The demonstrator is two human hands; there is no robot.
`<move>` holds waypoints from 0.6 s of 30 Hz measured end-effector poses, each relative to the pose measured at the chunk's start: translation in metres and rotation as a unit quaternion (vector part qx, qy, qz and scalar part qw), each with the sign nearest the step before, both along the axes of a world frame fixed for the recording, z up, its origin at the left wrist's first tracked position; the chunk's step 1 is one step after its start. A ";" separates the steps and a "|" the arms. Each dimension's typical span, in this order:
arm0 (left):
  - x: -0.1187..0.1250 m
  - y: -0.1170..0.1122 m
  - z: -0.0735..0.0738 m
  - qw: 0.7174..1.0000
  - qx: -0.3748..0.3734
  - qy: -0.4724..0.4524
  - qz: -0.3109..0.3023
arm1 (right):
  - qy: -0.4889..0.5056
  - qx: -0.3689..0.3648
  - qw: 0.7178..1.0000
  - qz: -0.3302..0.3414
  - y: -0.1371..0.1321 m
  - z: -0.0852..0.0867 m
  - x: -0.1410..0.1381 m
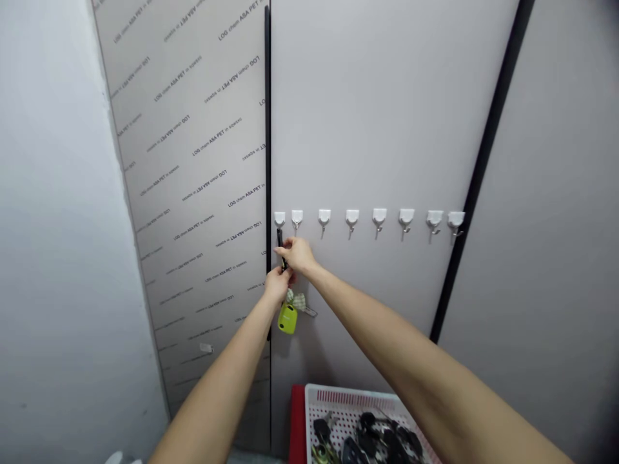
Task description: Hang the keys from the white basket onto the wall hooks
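Observation:
A bunch of keys hangs below the leftmost white hook (279, 220), with a black strap (279, 238) running up to that hook. My right hand (298, 255) pinches the strap from the right, just under the hook. Lower down, my left hand (277, 285) has its fingers closed round the bunch where the strap ends; the fingers partly hide it. Beneath the hands dangle a yellow-green fob (287, 319), a pale checked bow (299, 301) and a metal key (310, 312). Whether the strap's top sits fully over the hook is too small to tell.
Several more white hooks (353, 218) run in a row to the right on the grey cabinet door (387, 116). A black handle strip (267, 161) edges the door. Below stands a white perforated basket (312, 412) with several dark keys, beside something red (297, 425).

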State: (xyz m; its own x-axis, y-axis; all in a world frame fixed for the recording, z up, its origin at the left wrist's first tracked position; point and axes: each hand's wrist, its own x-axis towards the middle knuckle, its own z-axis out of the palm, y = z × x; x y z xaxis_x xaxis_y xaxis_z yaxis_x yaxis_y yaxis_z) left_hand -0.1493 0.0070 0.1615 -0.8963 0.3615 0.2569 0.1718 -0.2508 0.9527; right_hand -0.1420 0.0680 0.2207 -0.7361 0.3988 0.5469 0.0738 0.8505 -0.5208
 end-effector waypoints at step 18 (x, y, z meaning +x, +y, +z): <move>0.025 -0.026 -0.048 0.969 -0.121 0.088 0.199 | -0.171 0.034 0.980 0.093 0.062 -0.106 0.146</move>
